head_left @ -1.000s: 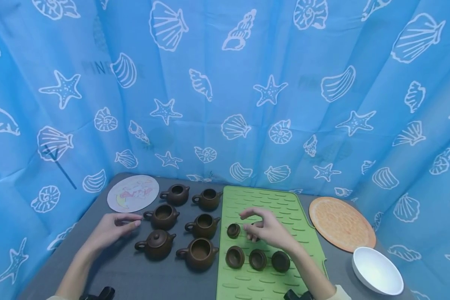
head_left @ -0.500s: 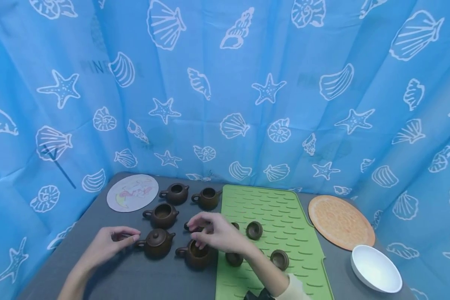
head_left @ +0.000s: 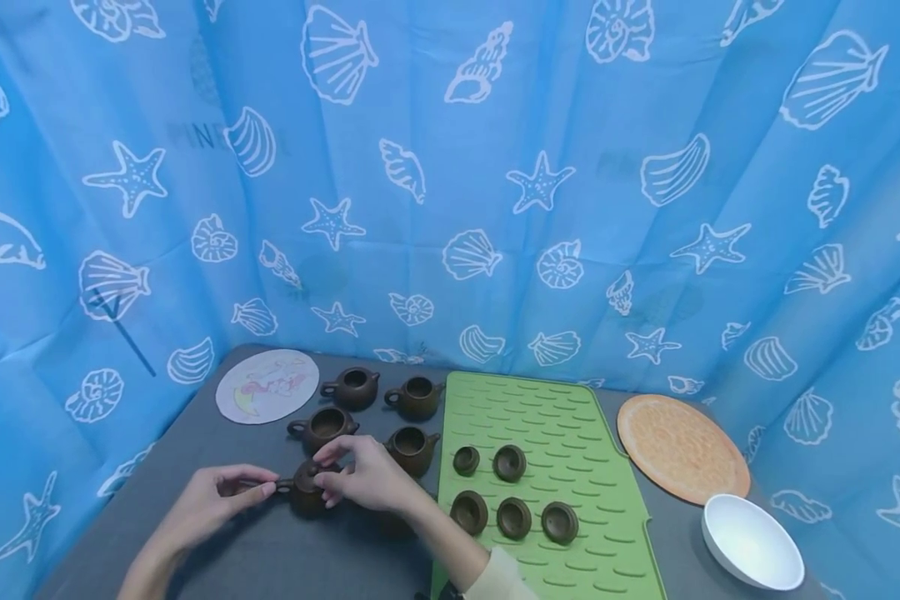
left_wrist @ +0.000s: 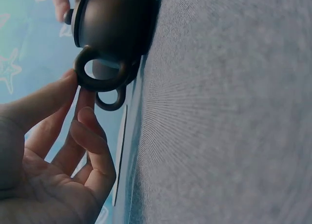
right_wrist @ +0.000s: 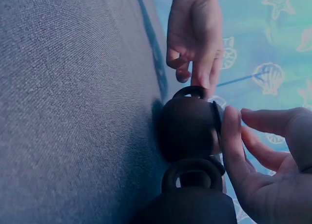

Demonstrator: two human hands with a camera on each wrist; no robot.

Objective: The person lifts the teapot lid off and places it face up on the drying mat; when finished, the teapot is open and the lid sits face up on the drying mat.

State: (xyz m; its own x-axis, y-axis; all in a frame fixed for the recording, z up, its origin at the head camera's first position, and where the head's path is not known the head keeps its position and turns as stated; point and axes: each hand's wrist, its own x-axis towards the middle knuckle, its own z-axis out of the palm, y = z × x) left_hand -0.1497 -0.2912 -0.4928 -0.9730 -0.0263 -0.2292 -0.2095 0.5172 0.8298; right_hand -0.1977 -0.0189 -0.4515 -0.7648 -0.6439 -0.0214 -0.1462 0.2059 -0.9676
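A small dark brown teapot (head_left: 305, 502) stands on the grey table with its lid (left_wrist: 76, 25) on. My left hand (head_left: 208, 500) pinches the teapot's ring handle (left_wrist: 100, 84) between thumb and forefinger. From the other side my right hand (head_left: 369, 477) reaches over the teapot, its thumb and fingers at the lid's knob (left_wrist: 68, 16), which they partly hide. Several open, lidless teapots (head_left: 355, 389) stand around it, and the nearest on the right is mostly covered by my right hand and forearm.
Several loose brown lids (head_left: 513, 518) lie on a green mat (head_left: 540, 400) at the right. Beyond it are a round orange mat (head_left: 682, 446) and a white bowl (head_left: 752, 542). A pale round mat (head_left: 267, 386) lies at the far left. A blue curtain (head_left: 450, 167) hangs behind.
My right hand has moved left from over the green mat, past the open teapots, to the lidded teapot. My left hand has come down and nearer, onto that teapot's handle.
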